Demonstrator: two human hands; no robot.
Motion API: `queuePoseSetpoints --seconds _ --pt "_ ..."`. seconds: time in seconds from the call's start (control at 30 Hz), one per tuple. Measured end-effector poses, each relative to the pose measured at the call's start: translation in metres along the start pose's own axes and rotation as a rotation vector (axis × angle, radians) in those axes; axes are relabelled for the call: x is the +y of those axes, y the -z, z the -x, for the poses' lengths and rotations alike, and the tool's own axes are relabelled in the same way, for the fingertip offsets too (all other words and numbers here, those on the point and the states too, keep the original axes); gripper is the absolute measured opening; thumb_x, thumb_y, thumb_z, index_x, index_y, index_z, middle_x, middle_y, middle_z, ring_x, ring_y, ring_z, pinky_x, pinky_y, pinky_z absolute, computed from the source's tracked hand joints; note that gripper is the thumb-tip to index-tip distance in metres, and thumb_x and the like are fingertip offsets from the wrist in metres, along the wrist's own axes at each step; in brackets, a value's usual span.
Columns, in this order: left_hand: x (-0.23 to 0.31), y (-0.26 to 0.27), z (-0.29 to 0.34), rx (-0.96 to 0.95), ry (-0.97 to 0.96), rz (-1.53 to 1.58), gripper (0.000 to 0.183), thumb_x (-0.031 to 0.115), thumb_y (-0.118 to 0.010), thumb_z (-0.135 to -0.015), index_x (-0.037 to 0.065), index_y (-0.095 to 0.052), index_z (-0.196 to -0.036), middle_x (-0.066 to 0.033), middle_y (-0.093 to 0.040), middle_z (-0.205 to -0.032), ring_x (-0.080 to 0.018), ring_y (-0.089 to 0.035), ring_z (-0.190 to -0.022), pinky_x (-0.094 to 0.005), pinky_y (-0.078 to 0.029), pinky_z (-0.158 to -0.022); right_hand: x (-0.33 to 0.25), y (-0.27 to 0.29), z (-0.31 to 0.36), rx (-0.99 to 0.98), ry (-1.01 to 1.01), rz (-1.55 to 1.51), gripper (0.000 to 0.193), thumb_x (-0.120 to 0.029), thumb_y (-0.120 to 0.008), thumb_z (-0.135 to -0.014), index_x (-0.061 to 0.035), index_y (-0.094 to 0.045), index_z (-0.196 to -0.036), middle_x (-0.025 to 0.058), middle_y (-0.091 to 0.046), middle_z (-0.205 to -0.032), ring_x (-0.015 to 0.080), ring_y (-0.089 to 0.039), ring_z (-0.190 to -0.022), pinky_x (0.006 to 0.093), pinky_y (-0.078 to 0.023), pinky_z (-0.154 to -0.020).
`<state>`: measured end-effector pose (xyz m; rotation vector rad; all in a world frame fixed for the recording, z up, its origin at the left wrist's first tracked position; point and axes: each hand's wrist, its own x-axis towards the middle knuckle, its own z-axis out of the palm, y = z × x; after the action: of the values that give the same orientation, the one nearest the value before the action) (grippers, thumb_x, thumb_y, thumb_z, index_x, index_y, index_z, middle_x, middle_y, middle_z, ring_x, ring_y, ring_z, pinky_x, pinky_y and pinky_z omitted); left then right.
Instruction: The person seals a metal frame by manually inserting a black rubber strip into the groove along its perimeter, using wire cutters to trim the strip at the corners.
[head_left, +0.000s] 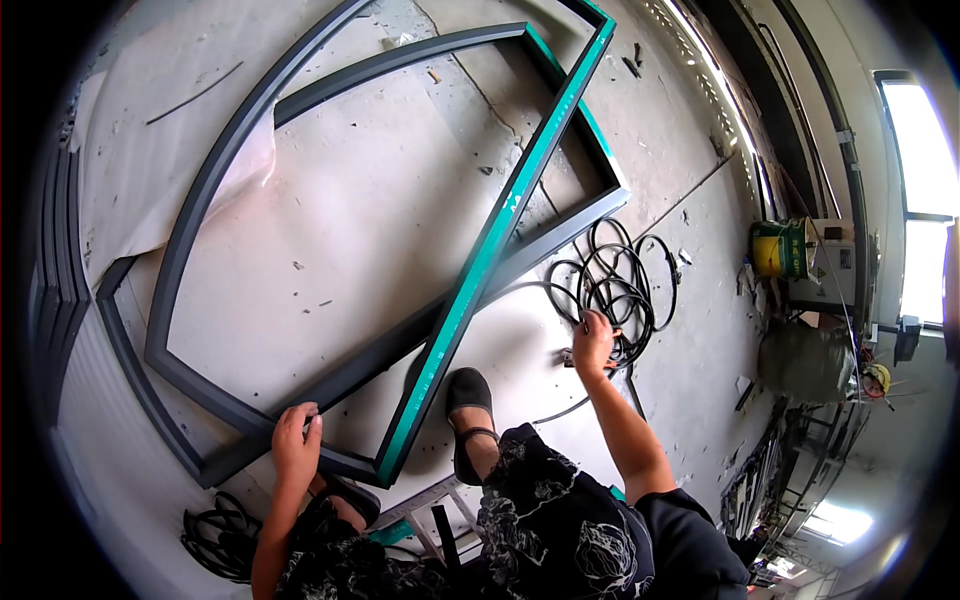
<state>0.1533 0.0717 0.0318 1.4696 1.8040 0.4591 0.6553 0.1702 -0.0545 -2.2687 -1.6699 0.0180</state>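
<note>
Head view: left hand (296,442) grips grey frame (200,200); right hand (592,343) grips black cable (615,285).

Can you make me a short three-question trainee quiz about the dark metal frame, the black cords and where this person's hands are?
1. True or false: the left hand rests on the near edge of the dark grey metal frame with the green-taped bar.
2. What does the right hand touch?
A. the yellow and green bucket
B. the loose coil of black cord
C. the black shoe
3. Fill in: a second bundle of black cord lies on the floor by the person's ____ elbow.

Key
1. True.
2. B; whether the hand grips or only touches the coil is unclear.
3. Left.
</note>
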Motion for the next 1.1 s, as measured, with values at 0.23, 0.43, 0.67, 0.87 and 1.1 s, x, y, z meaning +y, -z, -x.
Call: queuePoseSetpoints --seconds 0.23,0.43,0.67,0.87,1.1 --pt "-0.019 0.008 0.01 0.084 0.08 0.085 0.017 0.006 -0.058 -0.085 0.0 -0.061 -0.101 -0.0138 -0.064 -0.094 -0.0274 -0.063 -0.085 -0.0351 -0.049 -0.077 -0.036 -0.012 -0.033 -0.235 0.401 0.034 0.032 -0.004 -0.058 -0.074 -0.0046 -0.06 -0.106 0.0149 -0.06 -0.107 0.0331 -0.054 -0.1 0.0411 -0.044 -0.089" --pt "-0.044 0.025 0.003 0.339 0.281 0.31 0.016 0.012 -0.055 -0.092 -0.001 -0.061 -0.099 -0.0085 -0.065 -0.085 -0.0151 -0.062 -0.076 -0.0264 -0.049 -0.073 -0.082 -0.05 -0.044 -0.572 0.51 0.236 0.053 -0.015 -0.07 -0.071 -0.0047 -0.052 -0.119 0.0195 -0.047 -0.131 0.0334 -0.045 -0.12 0.0404 -0.038 -0.1" --pt "-0.081 0.034 0.055 0.493 0.586 0.511 0.017 0.016 -0.055 -0.094 0.001 -0.061 -0.099 -0.0041 -0.064 -0.084 -0.0085 -0.06 -0.075 -0.0219 -0.046 -0.065 -0.068 -0.037 0.01 -0.769 0.764 0.165 0.032 -0.013 -0.073 -0.066 -0.0098 -0.061 -0.095 0.0086 -0.058 -0.091 0.0289 -0.055 -0.094 0.0409 -0.044 -0.081" --pt "-0.086 0.023 0.081 0.394 0.871 0.756 0.04 0.04 -0.052 -0.094 0.004 -0.054 -0.111 -0.0054 -0.063 -0.086 -0.0134 -0.063 -0.073 -0.0241 -0.05 -0.061 -0.115 -0.028 0.048 -0.779 0.88 0.065 0.038 -0.013 -0.074 -0.066 -0.0095 -0.063 -0.102 0.0095 -0.058 -0.099 0.0292 -0.054 -0.098 0.0407 -0.043 -0.088" --pt "-0.078 -0.009 0.052 0.368 0.794 0.911 0.042 0.044 -0.056 -0.091 0.004 -0.053 -0.104 -0.0049 -0.057 -0.088 -0.0127 -0.058 -0.076 -0.0265 -0.053 -0.067 -0.098 -0.03 0.035 -0.899 0.775 -0.032 0.01 -0.007 -0.06 -0.076 -0.0046 -0.059 -0.086 0.0141 -0.062 -0.078 0.032 -0.06 -0.074 0.0406 -0.047 -0.066"
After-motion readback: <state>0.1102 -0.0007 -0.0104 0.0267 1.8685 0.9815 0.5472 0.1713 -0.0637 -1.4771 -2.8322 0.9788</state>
